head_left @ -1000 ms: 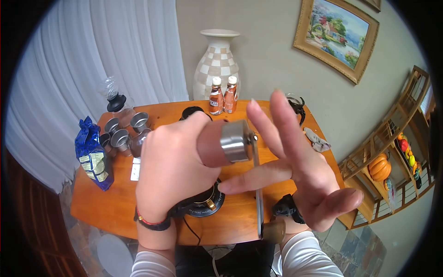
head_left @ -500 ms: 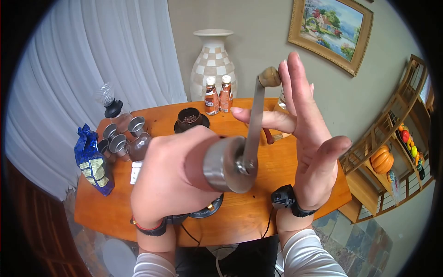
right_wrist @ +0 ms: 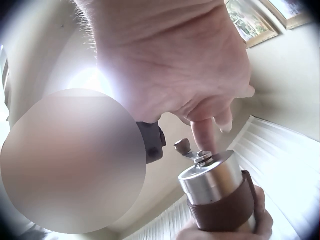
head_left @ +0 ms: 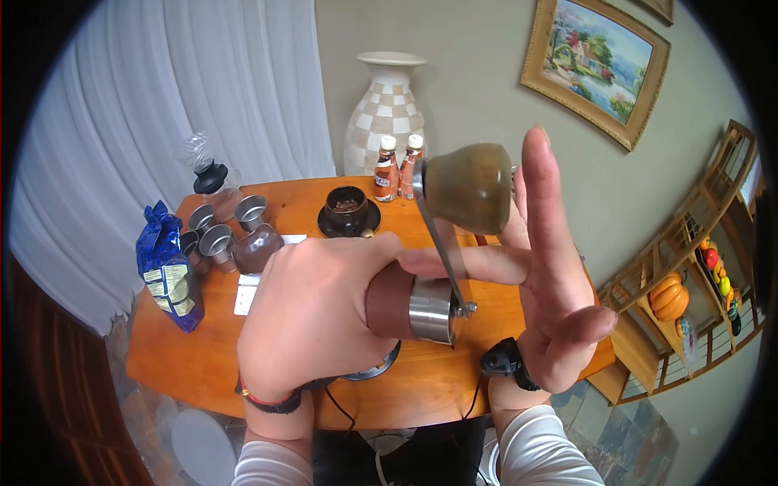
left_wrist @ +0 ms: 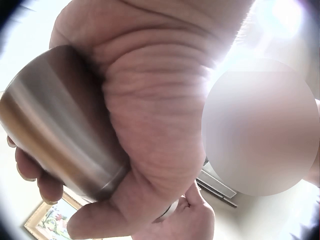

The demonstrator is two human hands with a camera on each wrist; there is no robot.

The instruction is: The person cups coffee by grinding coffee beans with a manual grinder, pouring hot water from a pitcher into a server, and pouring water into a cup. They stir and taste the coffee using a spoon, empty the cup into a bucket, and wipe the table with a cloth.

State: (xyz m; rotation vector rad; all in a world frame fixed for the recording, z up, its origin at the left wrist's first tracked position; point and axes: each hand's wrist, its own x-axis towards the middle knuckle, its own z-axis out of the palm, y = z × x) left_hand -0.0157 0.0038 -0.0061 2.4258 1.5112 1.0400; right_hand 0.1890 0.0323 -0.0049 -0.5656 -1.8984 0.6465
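Gripping grinder (head_left: 412,310): left hand (head_left: 312,312) | right hand (head_left: 557,283) beside crank (head_left: 442,243) | table edge (head_left: 389,424) below

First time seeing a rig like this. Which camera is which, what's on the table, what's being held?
There is no robot here: a person is working with two bare hands. The head picture looks forward and down from a camera worn on the head. The two wrist pictures come from a camera on each wrist, looking up past that hand.

The left hand grips a hand coffee grinder, steel with a brown sleeve. The right hand is open beside the crank's wooden knob; whether it touches is unclear.

On the table are a black cup of dark beans on a black saucer, metal cups, a blue bag and two white-capped bottles.
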